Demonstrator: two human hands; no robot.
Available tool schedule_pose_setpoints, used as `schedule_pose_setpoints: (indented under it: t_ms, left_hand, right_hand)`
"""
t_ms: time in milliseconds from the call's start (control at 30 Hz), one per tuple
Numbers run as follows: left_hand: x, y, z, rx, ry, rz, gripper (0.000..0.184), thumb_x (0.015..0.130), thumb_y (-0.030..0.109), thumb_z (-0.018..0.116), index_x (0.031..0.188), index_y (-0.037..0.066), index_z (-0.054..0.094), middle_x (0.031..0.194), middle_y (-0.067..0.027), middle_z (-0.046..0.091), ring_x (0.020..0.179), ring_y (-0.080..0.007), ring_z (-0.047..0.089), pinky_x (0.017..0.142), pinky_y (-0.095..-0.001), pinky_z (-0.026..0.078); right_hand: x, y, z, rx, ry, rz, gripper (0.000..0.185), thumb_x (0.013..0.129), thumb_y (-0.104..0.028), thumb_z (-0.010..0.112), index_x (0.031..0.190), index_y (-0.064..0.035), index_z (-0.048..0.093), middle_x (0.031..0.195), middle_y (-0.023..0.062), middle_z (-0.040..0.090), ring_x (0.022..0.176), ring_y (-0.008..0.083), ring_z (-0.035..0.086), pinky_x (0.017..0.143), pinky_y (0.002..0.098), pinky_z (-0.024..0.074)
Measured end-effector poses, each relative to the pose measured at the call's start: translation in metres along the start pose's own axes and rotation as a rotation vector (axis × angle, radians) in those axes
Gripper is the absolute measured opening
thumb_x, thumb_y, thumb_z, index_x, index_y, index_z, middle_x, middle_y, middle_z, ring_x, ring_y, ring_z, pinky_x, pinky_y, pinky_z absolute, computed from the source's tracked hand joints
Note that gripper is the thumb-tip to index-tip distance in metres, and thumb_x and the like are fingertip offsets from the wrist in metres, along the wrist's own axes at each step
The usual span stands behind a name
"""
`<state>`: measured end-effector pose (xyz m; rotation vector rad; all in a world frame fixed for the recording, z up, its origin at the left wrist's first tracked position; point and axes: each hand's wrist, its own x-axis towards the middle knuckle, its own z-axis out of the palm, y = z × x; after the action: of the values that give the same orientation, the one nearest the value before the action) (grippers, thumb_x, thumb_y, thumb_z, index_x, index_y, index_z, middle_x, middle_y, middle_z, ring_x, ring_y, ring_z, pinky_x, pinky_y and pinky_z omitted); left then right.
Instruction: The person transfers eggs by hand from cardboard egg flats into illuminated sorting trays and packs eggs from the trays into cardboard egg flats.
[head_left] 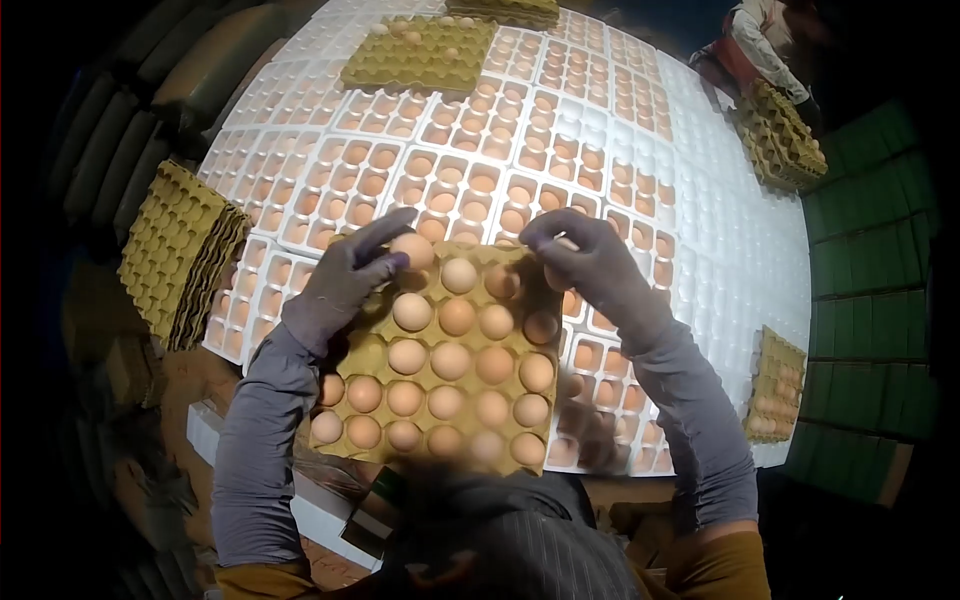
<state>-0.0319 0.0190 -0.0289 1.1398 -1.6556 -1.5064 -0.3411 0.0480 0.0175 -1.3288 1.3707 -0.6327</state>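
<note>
A yellowish pulp egg tray (380,335) lies in front of me, with rows of brown eggs in its cups and some bare cups on its left side. My left hand (350,280), in a grey glove, has its thumb and fingers closed around a brown egg (413,251) at the tray's far left corner. Past the far right corner, my gloved right hand (592,258) is closed on another egg (567,244), mostly hidden by the fingers. White egg boxes (400,150) holding eggs in compartments lie under and beyond both hands.
Stacked pulp trays (180,255) stand at the left edge. Another tray (420,55) with a few eggs rests at the back. At the far right, a person (760,45) is beside a tray stack (780,135). A smaller tray (776,388) sits near green crates (865,260).
</note>
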Motion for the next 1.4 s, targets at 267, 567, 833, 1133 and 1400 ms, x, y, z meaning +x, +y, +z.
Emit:
schedule_pose_setpoints:
  t_ms: [267,567,833,1133,1400]
  left_hand:
    - [0.023,0.030,0.039,0.677,-0.089,0.065,0.038,0.090,0.034,0.072,0.116,0.007,0.068,0.120,-0.0132,0.059,0.104,-0.0274,0.064,0.094,-0.0401,0.051]
    - [0.019,0.054,0.036,-0.265,-0.232,-0.331,0.026,0.093,0.015,0.063,0.117,0.007,0.060,0.106,-0.0070,0.064,0.083,-0.0118,0.065,0.074,-0.0281,0.054]
    - [-0.002,0.039,0.113,1.351,-0.298,0.267,0.032,0.084,0.029,0.075,0.111,0.013,0.068,0.140,-0.0095,0.044,0.120,-0.0326,0.053,0.089,-0.0437,0.056]
    - [-0.043,0.090,0.124,-0.465,-0.250,-0.637,0.074,0.094,0.074,0.044,0.120,0.007,0.062,0.099,-0.0096,0.067,0.080,-0.0195,0.063,0.067,-0.0352,0.056]
    - [-0.041,0.061,0.257,0.256,-0.315,0.094,0.043,0.086,0.030,0.076,0.118,0.003,0.069,0.120,-0.0149,0.059,0.101,-0.0264,0.065,0.081,-0.0348,0.057]
  right_hand:
    - [-0.003,0.001,-0.010,-0.005,-0.143,0.050,0.049,0.084,-0.029,0.076,0.124,-0.0027,0.064,0.118,0.0086,0.067,0.109,0.0200,0.067,0.092,0.0339,0.0543]
    - [-0.055,0.021,0.027,-1.193,0.027,-0.249,0.040,0.083,-0.036,0.080,0.114,-0.0164,0.065,0.136,0.0100,0.051,0.093,0.0305,0.063,0.080,0.0421,0.0561]
    - [-0.112,0.045,0.009,0.382,0.164,-0.064,0.045,0.102,-0.027,0.059,0.140,-0.0060,0.048,0.131,0.0136,0.061,0.109,0.0248,0.064,0.094,0.0357,0.0520]
    - [-0.188,0.073,0.011,0.609,0.368,0.016,0.027,0.101,-0.022,0.057,0.122,-0.0056,0.051,0.107,0.0077,0.062,0.090,0.0140,0.064,0.063,0.0230,0.0488]
    - [-0.307,0.188,-0.095,0.505,0.943,0.082,0.047,0.102,-0.028,0.057,0.135,0.0053,0.051,0.116,0.0105,0.064,0.099,0.0216,0.065,0.090,0.0316,0.0518]
